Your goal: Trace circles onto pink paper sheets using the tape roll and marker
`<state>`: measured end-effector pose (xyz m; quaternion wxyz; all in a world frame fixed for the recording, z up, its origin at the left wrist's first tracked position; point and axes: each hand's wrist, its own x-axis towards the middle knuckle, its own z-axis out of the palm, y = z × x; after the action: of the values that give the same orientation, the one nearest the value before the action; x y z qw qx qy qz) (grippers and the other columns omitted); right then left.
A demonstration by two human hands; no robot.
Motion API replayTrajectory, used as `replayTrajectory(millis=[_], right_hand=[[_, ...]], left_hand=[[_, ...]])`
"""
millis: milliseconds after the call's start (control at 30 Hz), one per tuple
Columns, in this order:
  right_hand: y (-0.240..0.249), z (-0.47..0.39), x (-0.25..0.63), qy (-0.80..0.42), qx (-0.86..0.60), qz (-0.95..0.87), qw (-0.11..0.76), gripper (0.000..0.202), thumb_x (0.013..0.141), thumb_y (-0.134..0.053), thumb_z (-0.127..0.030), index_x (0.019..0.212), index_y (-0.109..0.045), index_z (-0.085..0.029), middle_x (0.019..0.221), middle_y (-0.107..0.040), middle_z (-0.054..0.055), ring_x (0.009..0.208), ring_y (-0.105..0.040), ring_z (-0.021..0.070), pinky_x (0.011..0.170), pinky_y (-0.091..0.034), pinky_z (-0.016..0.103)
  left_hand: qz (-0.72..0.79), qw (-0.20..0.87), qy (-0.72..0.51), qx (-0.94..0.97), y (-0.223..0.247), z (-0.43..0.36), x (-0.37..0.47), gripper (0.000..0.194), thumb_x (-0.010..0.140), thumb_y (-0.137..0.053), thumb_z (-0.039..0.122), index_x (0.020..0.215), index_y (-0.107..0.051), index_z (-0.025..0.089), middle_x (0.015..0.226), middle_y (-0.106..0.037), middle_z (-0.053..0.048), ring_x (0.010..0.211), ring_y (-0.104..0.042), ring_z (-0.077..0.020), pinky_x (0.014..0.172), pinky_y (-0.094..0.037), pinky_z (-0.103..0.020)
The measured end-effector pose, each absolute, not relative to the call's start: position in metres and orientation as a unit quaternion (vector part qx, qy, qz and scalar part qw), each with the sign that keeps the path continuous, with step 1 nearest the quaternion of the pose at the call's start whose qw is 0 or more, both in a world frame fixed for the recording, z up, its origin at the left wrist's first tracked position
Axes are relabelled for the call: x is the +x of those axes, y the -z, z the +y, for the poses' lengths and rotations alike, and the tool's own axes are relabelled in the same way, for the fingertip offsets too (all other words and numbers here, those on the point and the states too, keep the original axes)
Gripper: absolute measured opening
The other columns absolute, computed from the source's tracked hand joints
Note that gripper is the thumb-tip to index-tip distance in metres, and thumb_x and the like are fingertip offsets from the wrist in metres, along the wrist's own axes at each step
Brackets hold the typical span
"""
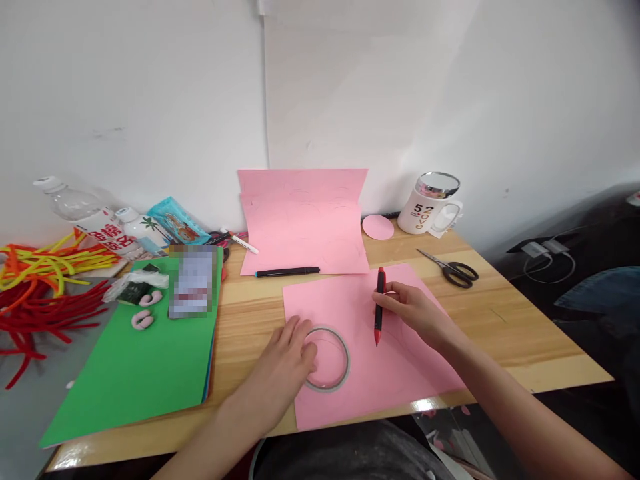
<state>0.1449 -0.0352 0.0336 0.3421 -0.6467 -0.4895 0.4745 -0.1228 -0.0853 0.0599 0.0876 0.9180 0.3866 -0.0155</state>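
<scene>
My left hand grips the left side of a thin roll of tape, with fingertips at its rim and inside the ring. The roll lies flat on a pink sheet of paper, around a curved line. Over the same sheet, my right hand is closed on a red and black pen, held nearly upright with its tip pointing down. Whether the tip touches the paper I cannot tell. Faint curved lines show on the sheet near my right hand.
A folded pink sheet leans on the wall, a black marker before it. Scissors, a white mug and a pink paper circle lie right. Green paper, bottles and fuzzy sticks are left. The table's edge is near.
</scene>
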Motion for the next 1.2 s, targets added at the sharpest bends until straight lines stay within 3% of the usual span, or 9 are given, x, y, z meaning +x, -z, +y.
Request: replayTrajectory(millis=[33, 100, 167, 367, 500, 700, 867, 1067, 1200], right_hand=[[-0.032, -0.034, 0.146, -0.476, -0.646, -0.488, 0.343, 0.031, 0.070, -0.069, -0.048, 0.075, -0.063, -0.018, 0.072, -0.067, 0.004, 0.072, -0.062, 0.0207, 0.064, -0.046, 0.031], [-0.030, -0.033, 0.149, -0.480, -0.644, -0.487, 0.342, 0.030, 0.071, -0.069, -0.047, 0.074, -0.063, -0.018, 0.071, -0.067, 0.004, 0.072, -0.062, 0.0206, 0.065, -0.047, 0.031], [-0.028, -0.031, 0.150, -0.488, -0.641, -0.484, 0.340, 0.028, 0.072, -0.069, -0.045, 0.073, -0.063, -0.018, 0.072, -0.067, 0.004, 0.073, -0.063, 0.0208, 0.066, -0.048, 0.031], [-0.036, -0.021, 0.135, -0.585, -0.585, -0.406, 0.388, 0.018, 0.080, -0.066, -0.033, 0.074, -0.063, -0.017, 0.081, -0.070, 0.008, 0.074, -0.066, 0.0202, 0.071, -0.055, 0.034], [-0.046, -0.005, 0.116, -0.695, -0.521, -0.249, 0.428, 0.011, 0.090, -0.052, -0.017, 0.082, -0.058, -0.013, 0.080, -0.070, 0.014, 0.073, -0.069, 0.0207, 0.069, -0.059, 0.034], [-0.050, 0.043, 0.099, -0.724, -0.471, -0.133, 0.486, 0.011, 0.093, -0.043, -0.005, 0.088, -0.046, -0.014, 0.075, -0.059, 0.007, 0.073, -0.072, 0.0233, 0.067, -0.062, 0.038], [-0.049, 0.082, 0.089, -0.716, -0.471, -0.111, 0.504, 0.012, 0.095, -0.039, -0.007, 0.089, -0.044, -0.016, 0.075, -0.053, 0.001, 0.069, -0.070, 0.0176, 0.062, -0.063, 0.035], [-0.050, 0.073, 0.101, -0.741, -0.455, -0.152, 0.471, 0.019, 0.096, -0.039, -0.017, 0.078, -0.047, -0.019, 0.074, -0.062, 0.008, 0.072, -0.069, 0.0216, 0.064, -0.060, 0.040], [-0.041, 0.051, 0.108, -0.707, -0.474, -0.223, 0.475, 0.022, 0.093, -0.049, -0.030, 0.075, -0.054, -0.019, 0.067, -0.060, 0.004, 0.059, -0.061, 0.0143, 0.057, -0.053, 0.026]], left_hand=[[0.390, 0.090, 0.003, 0.916, -0.057, -0.081, -0.123, 0.007, 0.085, -0.061, 0.018, 0.091, -0.059, 0.014, 0.130, -0.052, -0.018, 0.128, -0.044, -0.0337, 0.103, -0.041, -0.052], [0.362, 0.100, -0.030, 0.926, -0.051, -0.075, -0.124, 0.033, 0.076, -0.072, 0.042, 0.090, -0.060, 0.014, 0.128, -0.053, -0.017, 0.129, -0.042, -0.0365, 0.103, -0.040, -0.055], [0.339, 0.108, -0.058, 0.933, -0.046, -0.073, -0.127, 0.049, 0.066, -0.075, 0.055, 0.089, -0.060, 0.014, 0.129, -0.051, -0.019, 0.131, -0.038, -0.0397, 0.102, -0.040, -0.058], [0.399, 0.117, -0.126, 0.901, -0.035, -0.066, -0.134, 0.013, 0.086, -0.063, 0.027, 0.082, -0.055, 0.016, 0.129, -0.051, -0.016, 0.119, -0.052, -0.0298, 0.094, -0.050, -0.050], [0.415, 0.089, -0.137, 0.895, -0.026, -0.061, -0.130, 0.016, 0.085, -0.064, 0.028, 0.082, -0.055, 0.016, 0.131, -0.050, -0.018, 0.122, -0.050, -0.0328, 0.095, -0.048, -0.053], [0.395, 0.039, -0.142, 0.907, -0.014, -0.060, -0.131, 0.031, 0.079, -0.067, 0.042, 0.083, -0.056, 0.014, 0.125, -0.054, -0.021, 0.122, -0.050, -0.0359, 0.095, -0.048, -0.054], [0.385, 0.014, -0.137, 0.912, -0.012, -0.059, -0.133, 0.031, 0.081, -0.064, 0.042, 0.085, -0.057, 0.013, 0.125, -0.054, -0.022, 0.120, -0.052, -0.0358, 0.093, -0.050, -0.053], [0.406, 0.044, -0.189, 0.893, -0.012, -0.057, -0.134, 0.021, 0.087, -0.060, 0.034, 0.096, -0.057, 0.014, 0.126, -0.053, -0.019, 0.116, -0.054, -0.0320, 0.091, -0.051, -0.050], [0.417, 0.060, -0.251, 0.872, -0.008, -0.056, -0.135, 0.020, 0.092, -0.054, 0.031, 0.105, -0.054, 0.016, 0.124, -0.053, -0.017, 0.116, -0.054, -0.0292, 0.091, -0.052, -0.048]])
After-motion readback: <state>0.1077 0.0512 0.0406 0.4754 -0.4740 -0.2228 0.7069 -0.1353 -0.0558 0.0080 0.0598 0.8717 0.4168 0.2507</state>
